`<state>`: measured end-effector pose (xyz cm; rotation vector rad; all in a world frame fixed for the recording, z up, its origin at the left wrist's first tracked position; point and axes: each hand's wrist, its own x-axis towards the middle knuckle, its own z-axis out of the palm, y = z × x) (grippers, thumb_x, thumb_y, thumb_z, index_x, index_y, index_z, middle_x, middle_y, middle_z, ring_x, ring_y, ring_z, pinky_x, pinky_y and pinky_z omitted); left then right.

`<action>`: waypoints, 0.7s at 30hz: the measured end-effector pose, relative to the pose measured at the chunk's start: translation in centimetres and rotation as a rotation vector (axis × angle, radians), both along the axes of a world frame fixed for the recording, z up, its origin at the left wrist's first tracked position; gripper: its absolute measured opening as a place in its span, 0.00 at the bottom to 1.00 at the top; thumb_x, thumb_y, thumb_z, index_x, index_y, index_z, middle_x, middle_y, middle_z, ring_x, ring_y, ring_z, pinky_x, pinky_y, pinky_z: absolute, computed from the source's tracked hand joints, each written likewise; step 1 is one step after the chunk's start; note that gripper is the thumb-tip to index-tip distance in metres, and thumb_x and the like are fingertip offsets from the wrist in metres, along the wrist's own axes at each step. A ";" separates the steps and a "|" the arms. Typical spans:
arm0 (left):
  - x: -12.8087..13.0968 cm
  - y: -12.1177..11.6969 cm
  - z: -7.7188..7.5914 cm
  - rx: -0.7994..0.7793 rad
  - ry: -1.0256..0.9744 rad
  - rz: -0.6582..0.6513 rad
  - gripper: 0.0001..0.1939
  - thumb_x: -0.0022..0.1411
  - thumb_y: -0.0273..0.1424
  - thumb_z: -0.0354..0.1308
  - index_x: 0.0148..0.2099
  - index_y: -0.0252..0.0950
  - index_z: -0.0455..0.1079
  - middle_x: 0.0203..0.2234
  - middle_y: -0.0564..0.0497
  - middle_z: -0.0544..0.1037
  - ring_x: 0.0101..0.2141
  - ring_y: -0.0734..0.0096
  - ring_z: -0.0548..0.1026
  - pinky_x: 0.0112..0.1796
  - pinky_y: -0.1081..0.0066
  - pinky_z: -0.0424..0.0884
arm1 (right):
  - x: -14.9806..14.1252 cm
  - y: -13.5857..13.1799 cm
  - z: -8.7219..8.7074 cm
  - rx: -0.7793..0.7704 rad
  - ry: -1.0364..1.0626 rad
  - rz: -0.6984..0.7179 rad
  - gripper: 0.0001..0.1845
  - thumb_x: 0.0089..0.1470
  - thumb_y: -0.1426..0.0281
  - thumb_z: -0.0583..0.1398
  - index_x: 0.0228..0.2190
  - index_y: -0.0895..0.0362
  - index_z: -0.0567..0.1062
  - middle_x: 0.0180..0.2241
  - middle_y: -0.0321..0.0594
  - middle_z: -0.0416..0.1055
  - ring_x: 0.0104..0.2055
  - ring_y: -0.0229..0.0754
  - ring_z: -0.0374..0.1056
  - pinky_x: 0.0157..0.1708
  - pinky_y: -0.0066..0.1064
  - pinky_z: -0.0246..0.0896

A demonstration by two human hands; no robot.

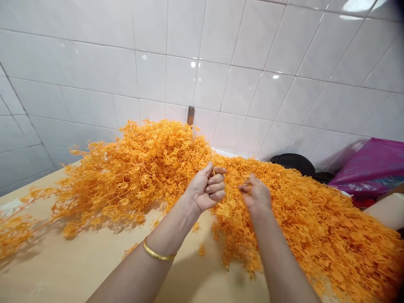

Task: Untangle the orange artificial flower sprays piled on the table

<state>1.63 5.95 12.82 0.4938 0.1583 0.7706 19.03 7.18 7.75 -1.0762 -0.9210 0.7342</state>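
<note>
My left hand (206, 189) is closed in a loose fist above the table, palm side toward me. A bit of thin orange stem shows between its thumb and forefinger. To its right, my right hand (258, 195) is slightly blurred, its fingertips pinched on small orange pieces. Below and between both hands hangs an orange artificial plant sprig (238, 244); its link to either hand is partly hidden. A tall heap of orange artificial sprigs (151, 164) lies to the left, stems pointing left. A wider orange pile (328, 214) spreads to the right.
The pale wooden table (78, 269) meets a white tiled wall (214, 84). A metal bracket (190, 115) stands against the wall behind the heap. At the right back are a black round object (293, 163) and a purple bag (372, 164). Loose orange bits (202, 250) lie on the table.
</note>
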 end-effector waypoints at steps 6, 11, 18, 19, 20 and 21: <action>-0.7 0.4 0.4 0.039 -0.048 0.162 0.23 0.60 0.41 0.38 0.25 0.30 0.62 0.09 0.61 0.45 0.08 0.86 0.43 0.11 0.80 0.39 | 2.9 -1.8 2.3 0.002 0.106 -0.218 0.13 0.34 0.67 0.62 0.18 0.56 0.61 0.19 0.30 0.56 0.17 0.29 0.50 0.14 0.24 0.47; -1.4 1.7 -0.1 0.056 -0.112 0.299 0.24 0.60 0.42 0.37 0.24 0.30 0.63 0.08 0.61 0.47 0.08 0.85 0.43 0.12 0.79 0.41 | 0.2 -2.0 3.0 -0.066 -0.005 -0.110 0.09 0.34 0.70 0.61 0.18 0.57 0.64 0.24 0.34 0.64 0.20 0.30 0.54 0.17 0.24 0.48; -1.9 2.3 -0.5 0.139 -0.179 0.351 0.26 0.58 0.46 0.38 0.24 0.32 0.64 0.08 0.60 0.49 0.08 0.84 0.44 0.12 0.78 0.43 | -0.9 -3.5 3.6 -0.216 -0.300 0.484 0.18 0.43 0.56 0.57 0.20 0.60 0.70 0.13 0.30 0.52 0.15 0.27 0.46 0.15 0.24 0.38; -1.9 2.3 -0.6 0.156 -0.186 0.370 0.26 0.58 0.46 0.38 0.24 0.32 0.65 0.08 0.60 0.49 0.08 0.84 0.44 0.12 0.78 0.43 | -1.3 -3.8 3.6 -0.242 -0.334 0.572 0.20 0.45 0.55 0.56 0.19 0.61 0.70 0.12 0.29 0.50 0.14 0.27 0.44 0.15 0.24 0.36; -1.9 2.3 -0.6 0.171 -0.193 0.388 0.26 0.58 0.46 0.38 0.24 0.32 0.65 0.08 0.59 0.49 0.08 0.84 0.44 0.12 0.78 0.43 | -1.9 -4.1 3.6 -0.270 -0.351 0.655 0.22 0.45 0.54 0.55 0.19 0.62 0.70 0.12 0.29 0.49 0.14 0.27 0.43 0.14 0.24 0.34; -2.0 2.2 -0.5 0.180 -0.197 0.403 0.26 0.58 0.46 0.38 0.24 0.31 0.65 0.08 0.59 0.50 0.08 0.84 0.44 0.12 0.78 0.44 | -2.5 -4.2 3.4 -0.299 -0.348 0.737 0.23 0.46 0.53 0.54 0.19 0.62 0.70 0.11 0.29 0.49 0.14 0.26 0.42 0.14 0.24 0.33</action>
